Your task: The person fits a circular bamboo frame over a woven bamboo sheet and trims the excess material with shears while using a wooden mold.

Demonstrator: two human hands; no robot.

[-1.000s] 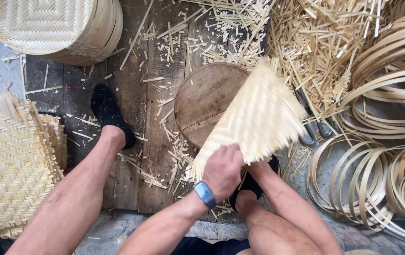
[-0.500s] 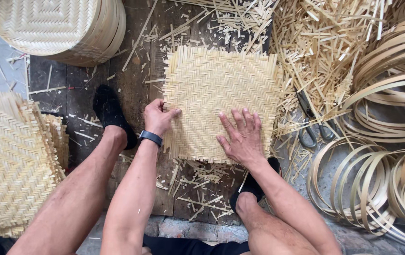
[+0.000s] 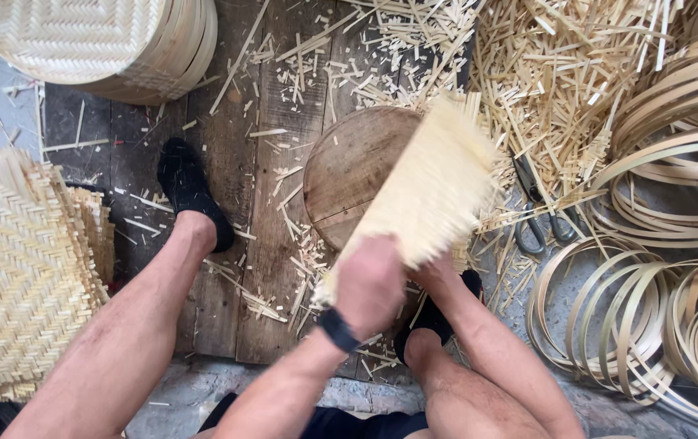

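A square woven bamboo mat (image 3: 434, 187) is lifted and tilted on edge over a round wooden block (image 3: 349, 167), and it is blurred by motion. My left hand (image 3: 369, 284), with a dark watch on the wrist, is closed on the mat's lower corner. My right hand (image 3: 436, 272) grips the same lower edge from the right, mostly hidden beneath the mat and behind my left hand. The block stands on dark floor planks between my legs.
A stack of woven mats (image 3: 15, 276) lies at the left. Round woven basket lids (image 3: 89, 41) sit top left. Scissors (image 3: 540, 219) lie beside the block. Bamboo strip hoops (image 3: 650, 309) fill the right. Cut bamboo splinters (image 3: 560, 73) are piled behind. My foot in a black sock (image 3: 190, 195) rests on the planks.
The mat lay flat on the block under both spread hands; now it is raised and tilted on edge, uncovering the block. Both hands have come together at its lower edge.
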